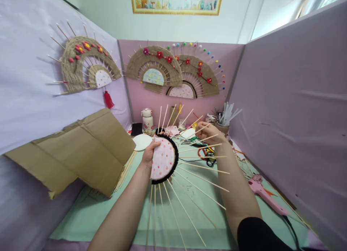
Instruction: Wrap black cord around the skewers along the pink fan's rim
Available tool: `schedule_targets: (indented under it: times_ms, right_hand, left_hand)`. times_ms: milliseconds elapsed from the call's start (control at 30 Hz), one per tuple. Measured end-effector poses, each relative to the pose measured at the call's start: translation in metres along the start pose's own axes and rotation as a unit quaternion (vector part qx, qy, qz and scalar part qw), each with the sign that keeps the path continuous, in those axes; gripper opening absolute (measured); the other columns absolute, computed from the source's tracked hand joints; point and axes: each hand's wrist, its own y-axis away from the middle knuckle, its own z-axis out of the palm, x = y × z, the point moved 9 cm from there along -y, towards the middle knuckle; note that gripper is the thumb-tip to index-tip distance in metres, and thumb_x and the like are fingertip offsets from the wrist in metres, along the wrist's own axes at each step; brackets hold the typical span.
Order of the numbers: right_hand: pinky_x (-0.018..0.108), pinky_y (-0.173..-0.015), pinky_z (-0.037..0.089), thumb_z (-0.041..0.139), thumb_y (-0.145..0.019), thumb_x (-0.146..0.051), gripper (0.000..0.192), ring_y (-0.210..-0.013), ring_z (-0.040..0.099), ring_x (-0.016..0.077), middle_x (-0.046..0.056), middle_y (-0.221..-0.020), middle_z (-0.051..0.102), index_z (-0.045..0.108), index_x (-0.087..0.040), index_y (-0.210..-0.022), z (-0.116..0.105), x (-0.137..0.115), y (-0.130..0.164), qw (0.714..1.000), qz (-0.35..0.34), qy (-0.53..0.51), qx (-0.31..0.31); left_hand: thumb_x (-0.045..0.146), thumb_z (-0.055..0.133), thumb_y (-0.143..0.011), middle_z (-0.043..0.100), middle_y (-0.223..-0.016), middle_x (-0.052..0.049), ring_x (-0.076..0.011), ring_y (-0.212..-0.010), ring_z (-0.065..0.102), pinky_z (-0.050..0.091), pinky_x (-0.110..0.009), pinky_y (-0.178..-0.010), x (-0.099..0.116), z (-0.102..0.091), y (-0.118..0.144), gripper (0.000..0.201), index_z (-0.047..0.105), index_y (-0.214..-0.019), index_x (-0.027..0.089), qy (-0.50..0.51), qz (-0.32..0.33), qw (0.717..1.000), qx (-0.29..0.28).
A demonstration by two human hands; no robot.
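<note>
1. Both forearms enter from the lower edge; the right one shows a black sleeve (257,234) at the elbow.
2. Left hand (150,153): clenched on the left rim of a pink dotted disc (163,159), thumb on its face. The disc has a black border and is held upright above the worktop (89,211), near the centre of the view.
3. Thin wooden skewers (200,178) radiate from the disc's edge, upward, to the right and downward.
4. Right hand (208,132): fingers curled, pinching the far end of one upper-right skewer. It is up and to the right of the disc.
5. Worktop surface is green. A pink glue gun (267,197) lies on it to the right of the right forearm.
6. A folded cardboard sheet (81,153) leans against the left partition, with a bundle of spare sticks (126,171) under its right edge.
7. A white paper plate (142,141) lies beyond the left hand; a small bottle (148,121) stands behind it.
8. A cup of white sticks (226,119) stands at the rear right, close to the right hand.
9. Three finished woven fans (162,68) hang on the partitions, each with red flowers.
</note>
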Motion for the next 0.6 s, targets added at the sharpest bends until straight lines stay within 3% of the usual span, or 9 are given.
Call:
schedule_targets:
  times_ms: [133, 233, 333, 467, 600]
  right_hand:
    - [0.02, -0.053, 0.039, 0.068, -0.07, -0.032, 0.021, -0.052, 0.047, 0.0066, -0.003, -0.057, 0.051, 0.056, -0.015, -0.064, 0.039, 0.015, -0.004, 0.996, 0.019, 0.077, -0.048]
    - [0.024, -0.07, 0.044, 0.066, -0.072, -0.032, 0.019, -0.075, 0.057, 0.0107, 0.003, -0.084, 0.062, 0.062, -0.017, -0.083, 0.078, 0.033, -0.001, 0.985, 0.05, 0.116, -0.117]
    - [0.025, -0.07, 0.045, 0.068, -0.071, -0.033, 0.03, -0.078, 0.058, 0.011, 0.003, -0.092, 0.062, 0.06, -0.02, -0.096, 0.103, 0.05, 0.006, 0.977, 0.091, 0.097, -0.168]
    - [0.02, -0.052, 0.041, 0.068, -0.07, -0.036, 0.035, -0.057, 0.052, 0.0069, 0.0, -0.078, 0.06, 0.058, -0.02, -0.1, 0.102, 0.058, 0.008, 0.97, 0.124, 0.12, -0.17]
    - [0.017, -0.037, 0.021, 0.068, -0.07, -0.034, 0.025, -0.039, 0.027, 0.002, -0.007, -0.052, 0.045, 0.061, -0.017, -0.086, 0.09, 0.042, 0.0, 0.977, 0.072, 0.16, -0.12]
  left_hand:
    - [0.005, 0.055, -0.064, 0.068, -0.074, -0.003, -0.0176, -0.064, 0.065, 0.051, -0.033, -0.07, -0.001, 0.01, 0.001, 0.039, 0.058, -0.102, 0.016, -0.031, 0.008, 0.999, -0.044]
    - [0.006, 0.054, -0.065, 0.068, -0.072, -0.001, -0.0169, -0.063, 0.064, 0.051, -0.033, -0.069, 0.0, 0.013, 0.002, 0.04, 0.057, -0.104, 0.017, -0.042, 0.018, 0.997, -0.055]
    - [0.005, 0.055, -0.065, 0.068, -0.074, 0.0, -0.015, -0.063, 0.064, 0.051, -0.03, -0.067, 0.002, 0.012, 0.002, 0.039, 0.056, -0.102, 0.018, -0.04, 0.027, 0.998, -0.049]
    - [0.005, 0.056, -0.065, 0.068, -0.079, -0.001, -0.0151, -0.065, 0.064, 0.051, -0.029, -0.065, 0.004, 0.015, 0.003, 0.044, 0.055, -0.106, 0.018, -0.035, 0.033, 0.997, -0.061]
    - [0.005, 0.057, -0.065, 0.067, -0.076, -0.001, -0.0163, -0.065, 0.064, 0.052, -0.031, -0.067, 0.007, 0.013, 0.002, 0.048, 0.054, -0.111, 0.018, -0.036, 0.045, 0.997, -0.054]
